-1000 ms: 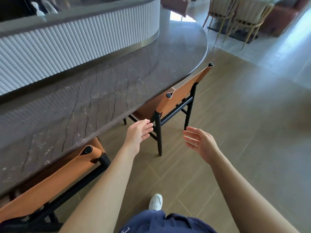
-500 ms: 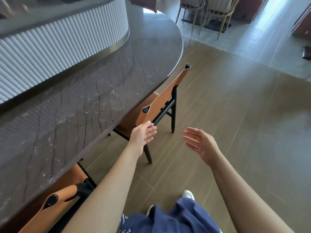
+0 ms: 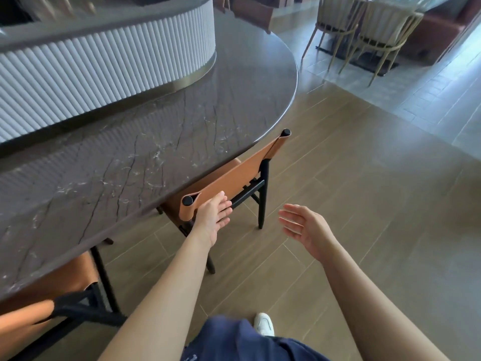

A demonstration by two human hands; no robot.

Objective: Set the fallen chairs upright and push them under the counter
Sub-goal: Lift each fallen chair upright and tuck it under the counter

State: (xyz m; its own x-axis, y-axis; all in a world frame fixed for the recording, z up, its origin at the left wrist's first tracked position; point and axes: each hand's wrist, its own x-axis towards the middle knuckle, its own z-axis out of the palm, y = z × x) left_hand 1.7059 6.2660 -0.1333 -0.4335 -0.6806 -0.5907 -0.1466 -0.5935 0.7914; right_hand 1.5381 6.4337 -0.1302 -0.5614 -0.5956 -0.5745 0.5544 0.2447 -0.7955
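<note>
A chair (image 3: 235,178) with a tan leather back and black frame stands upright, its seat tucked under the dark marble counter (image 3: 145,142). My left hand (image 3: 212,217) lies with straight fingers against the near end of that leather back. My right hand (image 3: 304,226) hovers open in the air to the right of the chair, touching nothing. A second tan chair (image 3: 49,306) stands under the counter at the lower left, blurred and partly out of frame.
A white ribbed wall (image 3: 104,66) rises from the counter at the back left. Two pale dining chairs (image 3: 364,32) stand on grey tile at the far right. Wood-look floor (image 3: 364,204) stretches to the right. My white shoe (image 3: 264,323) shows at the bottom.
I have stepped closer to the far chair. My left hand has reached forward onto its leather back. The right hand keeps the same open pose.
</note>
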